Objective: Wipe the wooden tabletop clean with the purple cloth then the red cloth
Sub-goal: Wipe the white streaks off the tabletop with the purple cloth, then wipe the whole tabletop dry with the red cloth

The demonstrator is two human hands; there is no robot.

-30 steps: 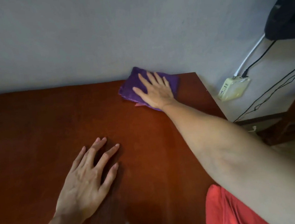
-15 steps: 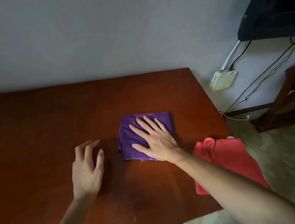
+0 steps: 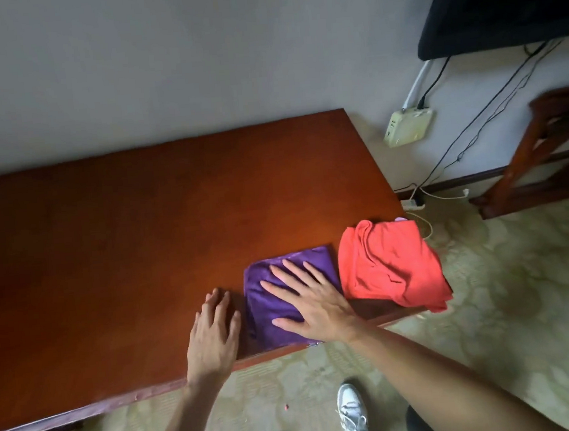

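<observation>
The purple cloth lies folded flat at the front edge of the wooden tabletop. My right hand presses on it with fingers spread and straight. Just left of the cloth, my left hand rests flat on the bare wood, fingers together. The red cloth lies crumpled at the table's front right corner, touching the purple cloth's right side and hanging a little over the edge.
A grey wall runs behind the table. To the right are a cream wall box with cables, a dark screen and a wooden chair. My white shoes stand on the patterned floor below.
My right hand has dragged the purple cloth from the far back edge toward me to the front edge, beside the red cloth. My left hand slid back toward the front edge too.
</observation>
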